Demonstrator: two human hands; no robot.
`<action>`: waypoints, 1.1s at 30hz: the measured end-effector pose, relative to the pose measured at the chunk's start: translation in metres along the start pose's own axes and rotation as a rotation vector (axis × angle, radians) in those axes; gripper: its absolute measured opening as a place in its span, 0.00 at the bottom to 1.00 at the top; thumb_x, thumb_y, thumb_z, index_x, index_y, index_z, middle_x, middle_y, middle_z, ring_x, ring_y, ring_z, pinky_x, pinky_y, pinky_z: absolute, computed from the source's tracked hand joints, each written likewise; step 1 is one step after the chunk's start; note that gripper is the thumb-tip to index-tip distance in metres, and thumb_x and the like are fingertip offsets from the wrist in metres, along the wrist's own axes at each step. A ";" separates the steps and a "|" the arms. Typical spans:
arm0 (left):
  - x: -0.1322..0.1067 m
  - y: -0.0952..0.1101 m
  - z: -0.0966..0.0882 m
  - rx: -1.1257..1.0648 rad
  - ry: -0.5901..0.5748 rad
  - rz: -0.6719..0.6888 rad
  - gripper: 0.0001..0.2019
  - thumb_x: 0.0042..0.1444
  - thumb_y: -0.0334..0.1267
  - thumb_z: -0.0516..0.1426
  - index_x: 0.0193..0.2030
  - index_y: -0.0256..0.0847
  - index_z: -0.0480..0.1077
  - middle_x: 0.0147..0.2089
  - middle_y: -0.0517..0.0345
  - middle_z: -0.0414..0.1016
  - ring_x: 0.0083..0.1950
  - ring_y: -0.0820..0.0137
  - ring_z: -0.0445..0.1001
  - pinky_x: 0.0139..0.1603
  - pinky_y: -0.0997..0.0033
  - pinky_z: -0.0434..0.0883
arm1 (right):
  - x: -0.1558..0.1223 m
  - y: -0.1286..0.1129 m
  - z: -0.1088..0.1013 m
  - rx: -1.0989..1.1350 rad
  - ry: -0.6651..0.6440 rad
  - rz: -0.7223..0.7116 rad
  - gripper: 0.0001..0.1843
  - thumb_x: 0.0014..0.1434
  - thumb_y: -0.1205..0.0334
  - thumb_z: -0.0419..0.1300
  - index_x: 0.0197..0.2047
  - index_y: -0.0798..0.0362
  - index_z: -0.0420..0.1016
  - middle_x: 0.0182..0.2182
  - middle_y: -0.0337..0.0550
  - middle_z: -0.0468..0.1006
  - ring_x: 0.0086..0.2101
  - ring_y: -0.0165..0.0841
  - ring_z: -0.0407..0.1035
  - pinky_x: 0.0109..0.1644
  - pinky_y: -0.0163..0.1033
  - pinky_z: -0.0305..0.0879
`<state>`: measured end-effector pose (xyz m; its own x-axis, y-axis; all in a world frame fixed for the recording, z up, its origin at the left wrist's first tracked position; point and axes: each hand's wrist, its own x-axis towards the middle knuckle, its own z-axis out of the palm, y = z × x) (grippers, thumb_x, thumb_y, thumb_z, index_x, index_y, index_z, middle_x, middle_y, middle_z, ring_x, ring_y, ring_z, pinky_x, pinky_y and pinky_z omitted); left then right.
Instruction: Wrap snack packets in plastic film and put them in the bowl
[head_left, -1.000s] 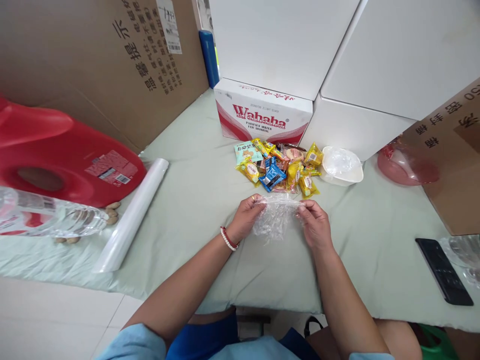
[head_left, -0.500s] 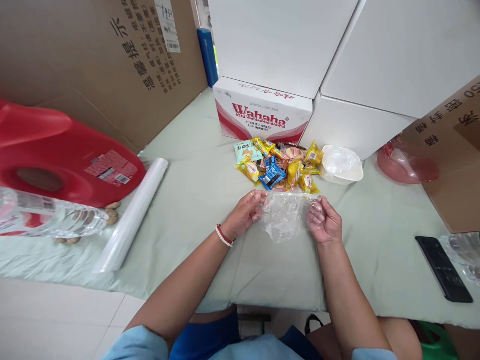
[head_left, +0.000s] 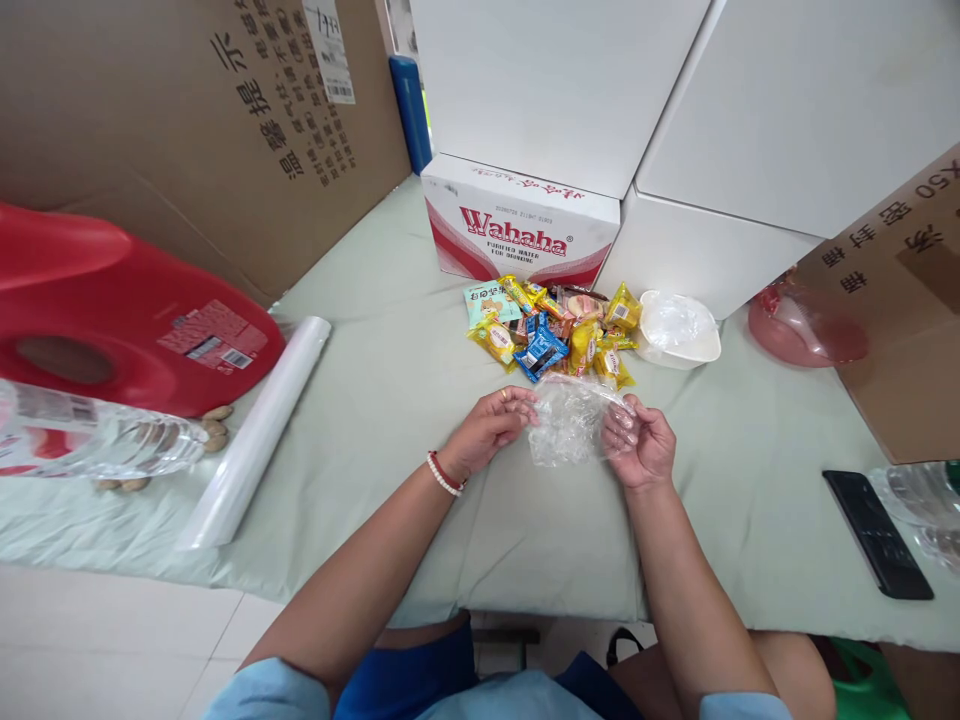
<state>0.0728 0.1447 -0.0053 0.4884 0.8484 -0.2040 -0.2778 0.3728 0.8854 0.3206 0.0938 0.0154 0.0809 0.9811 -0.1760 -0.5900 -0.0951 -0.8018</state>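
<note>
A crumpled clear plastic bag (head_left: pixel 564 430) is held between both my hands above the pale green cloth. My left hand (head_left: pixel 491 425), with a beaded bracelet at the wrist, pinches the bag's left edge. My right hand (head_left: pixel 641 445) is turned palm up with its fingers curled into the bag's right side. Just beyond the bag lies a pile of wrapped snacks (head_left: pixel 551 335) in yellow, blue and teal packets.
A white bowl lined with plastic (head_left: pixel 677 328) sits right of the snacks. A Wahaha carton (head_left: pixel 517 225) and white boxes stand behind. A roll of plastic film (head_left: pixel 259 430), a red jug (head_left: pixel 112 320) and a clear bottle (head_left: pixel 82 440) lie left; a phone (head_left: pixel 877 535) lies right.
My right hand has turned palm up and slipped its fingers into the bag's edge. The bag has been drawn slightly wider and nearer the snack pile.
</note>
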 end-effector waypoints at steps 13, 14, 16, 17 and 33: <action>0.011 -0.026 0.012 0.311 0.335 0.132 0.40 0.47 0.40 0.71 0.68 0.45 0.67 0.60 0.50 0.72 0.29 0.79 0.62 0.33 0.72 0.66 | 0.000 0.006 -0.003 0.084 -0.107 0.050 0.18 0.53 0.56 0.64 0.27 0.48 0.55 0.20 0.29 0.52 0.18 0.24 0.41 0.17 0.28 0.43; 0.014 -0.027 0.014 0.290 0.351 0.090 0.39 0.45 0.40 0.72 0.66 0.43 0.68 0.55 0.52 0.75 0.30 0.78 0.64 0.33 0.72 0.66 | 0.000 0.007 -0.003 0.071 -0.108 0.067 0.18 0.52 0.55 0.64 0.27 0.48 0.56 0.20 0.29 0.53 0.18 0.24 0.41 0.18 0.28 0.43; 0.018 -0.026 0.016 0.243 0.350 0.018 0.31 0.41 0.38 0.73 0.54 0.39 0.74 0.42 0.58 0.76 0.32 0.75 0.67 0.34 0.73 0.65 | -0.001 0.009 -0.002 0.035 -0.101 0.094 0.17 0.50 0.54 0.65 0.27 0.48 0.58 0.20 0.30 0.55 0.19 0.24 0.41 0.18 0.29 0.43; 0.018 -0.024 0.017 0.221 0.335 -0.009 0.26 0.40 0.39 0.73 0.47 0.38 0.75 0.36 0.60 0.75 0.32 0.74 0.68 0.34 0.73 0.65 | -0.002 0.009 -0.003 0.013 -0.091 0.094 0.17 0.50 0.54 0.65 0.27 0.48 0.58 0.21 0.30 0.57 0.19 0.25 0.42 0.19 0.29 0.42; -0.098 -0.006 0.017 0.017 0.308 -0.094 0.20 0.41 0.45 0.70 0.38 0.37 0.73 0.31 0.62 0.71 0.29 0.75 0.69 0.30 0.74 0.66 | -0.074 -0.020 -0.038 -1.170 0.319 -0.165 0.22 0.52 0.43 0.69 0.42 0.50 0.79 0.42 0.48 0.79 0.41 0.40 0.72 0.46 0.48 0.72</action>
<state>0.0403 0.0527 0.0167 0.2372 0.8855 -0.3994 -0.2279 0.4504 0.8633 0.3571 0.0161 0.0223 0.3767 0.9260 -0.0237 0.5106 -0.2289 -0.8288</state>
